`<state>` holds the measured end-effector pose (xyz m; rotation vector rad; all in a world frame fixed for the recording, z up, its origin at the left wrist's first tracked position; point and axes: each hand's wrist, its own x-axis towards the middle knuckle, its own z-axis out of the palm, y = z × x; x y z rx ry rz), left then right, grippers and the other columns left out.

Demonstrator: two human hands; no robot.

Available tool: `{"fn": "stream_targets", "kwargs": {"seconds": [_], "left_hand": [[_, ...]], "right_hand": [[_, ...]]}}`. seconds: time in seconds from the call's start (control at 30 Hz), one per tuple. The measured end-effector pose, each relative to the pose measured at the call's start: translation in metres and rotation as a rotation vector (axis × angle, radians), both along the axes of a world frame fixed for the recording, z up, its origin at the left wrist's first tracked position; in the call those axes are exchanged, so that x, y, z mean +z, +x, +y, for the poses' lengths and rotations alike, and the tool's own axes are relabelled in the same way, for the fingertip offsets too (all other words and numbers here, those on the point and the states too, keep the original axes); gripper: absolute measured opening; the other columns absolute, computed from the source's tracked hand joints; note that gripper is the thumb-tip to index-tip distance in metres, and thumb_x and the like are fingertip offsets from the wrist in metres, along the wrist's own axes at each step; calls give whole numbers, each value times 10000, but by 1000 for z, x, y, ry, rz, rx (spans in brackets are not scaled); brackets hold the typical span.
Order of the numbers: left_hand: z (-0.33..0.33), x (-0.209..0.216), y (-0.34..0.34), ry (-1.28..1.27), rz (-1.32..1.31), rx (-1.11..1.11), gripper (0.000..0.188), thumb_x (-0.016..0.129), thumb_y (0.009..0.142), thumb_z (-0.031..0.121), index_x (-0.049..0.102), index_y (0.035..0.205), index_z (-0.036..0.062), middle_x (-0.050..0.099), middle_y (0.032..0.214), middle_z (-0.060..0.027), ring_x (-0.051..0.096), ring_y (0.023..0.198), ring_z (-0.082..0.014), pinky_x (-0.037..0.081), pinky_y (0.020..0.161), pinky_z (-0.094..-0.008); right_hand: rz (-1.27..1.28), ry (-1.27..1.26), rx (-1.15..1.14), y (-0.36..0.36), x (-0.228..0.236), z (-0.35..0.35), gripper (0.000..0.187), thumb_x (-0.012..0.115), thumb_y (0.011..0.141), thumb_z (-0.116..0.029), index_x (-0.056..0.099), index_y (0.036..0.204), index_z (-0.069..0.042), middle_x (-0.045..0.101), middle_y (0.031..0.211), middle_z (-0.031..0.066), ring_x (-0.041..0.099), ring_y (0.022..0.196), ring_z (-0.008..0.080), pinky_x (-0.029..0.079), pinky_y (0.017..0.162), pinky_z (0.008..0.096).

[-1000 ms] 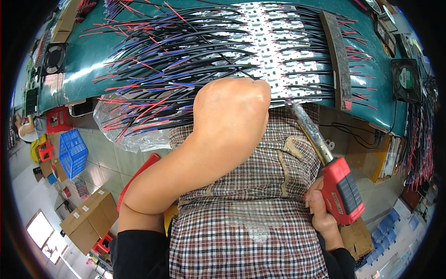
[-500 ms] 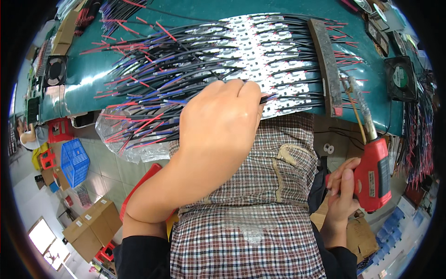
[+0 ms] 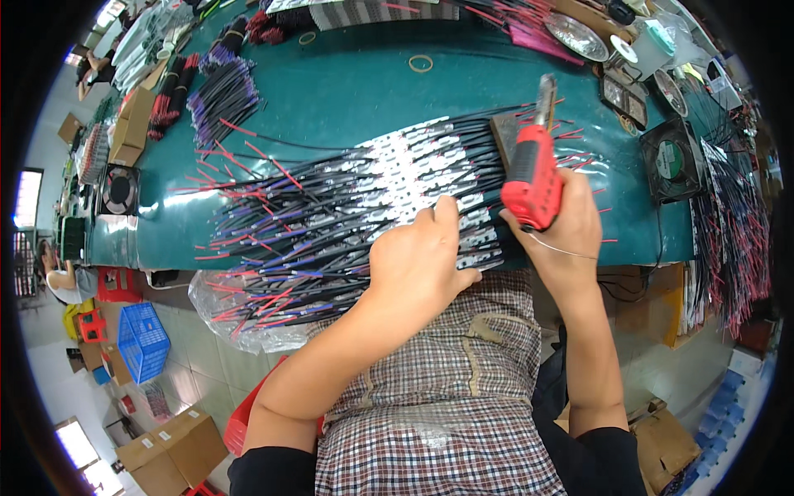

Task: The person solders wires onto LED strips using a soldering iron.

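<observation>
A white panel of small circuit boards (image 3: 407,175) lies at the table's front edge, with black sleeved wires (image 3: 322,178) fanning out to both sides. Red and blue ends show on the left wires. My left hand (image 3: 418,256) rests on the near part of the panel, its thumb spread away from the forefinger; the other fingers are partly hidden. In my right hand (image 3: 571,223) is a red and black soldering gun (image 3: 529,178), its metal tip pointing away from me. A thin strand of solder wire runs across that hand. The gun partly covers a dark bar (image 3: 502,136) lying over the right wires.
Small fans stand at the left (image 3: 118,190) and right (image 3: 672,161) of the green table (image 3: 347,91). Wire bundles (image 3: 223,99) lie at the back left. Clear plastic sheet (image 3: 211,306) hangs at the front edge. A blue crate (image 3: 142,341) is on the floor.
The soldering gun has risen from beside my lap to above the panel's right side. My left hand's thumb has spread from the fingers. The view now takes in more of the table's far side.
</observation>
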<state>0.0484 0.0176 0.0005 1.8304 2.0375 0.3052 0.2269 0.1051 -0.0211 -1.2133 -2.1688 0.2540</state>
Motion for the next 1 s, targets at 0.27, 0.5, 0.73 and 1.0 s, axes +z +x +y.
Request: {"fn": "stream_targets", "kwargs": {"seconds": [0.27,0.5,0.73,1.0], "left_hand": [[14,14,1,-80,-107,8,741,891,627,401,478,1114,24,682,881,-182,685,796,-384,524,682,-446],[0,16,4,-22,-47,-5,596,901,603,343,552,971,31,677,825,-153,672,758,-357,521,675,-422],[14,31,14,-92,-85,41,449,864,592,235,566,840,9,581,645,-95,559,563,-271,460,588,-379],[9,-6,23,241,-77,4,220,710,665,116,560,777,0,618,680,-128,590,584,-305,463,585,-394]], "right_hand": [[181,-54,-98,7,9,7,535,844,685,-155,539,1108,-37,604,949,137,629,845,333,514,762,392],[446,106,-151,22,8,3,544,846,677,-109,521,1106,-30,586,937,139,620,805,331,518,708,389],[473,227,-270,45,17,10,500,819,683,-52,514,1076,-12,593,903,138,625,771,325,514,673,380],[505,237,-336,58,22,11,482,819,689,-58,523,1066,-13,576,905,125,623,762,315,516,670,377]]}}
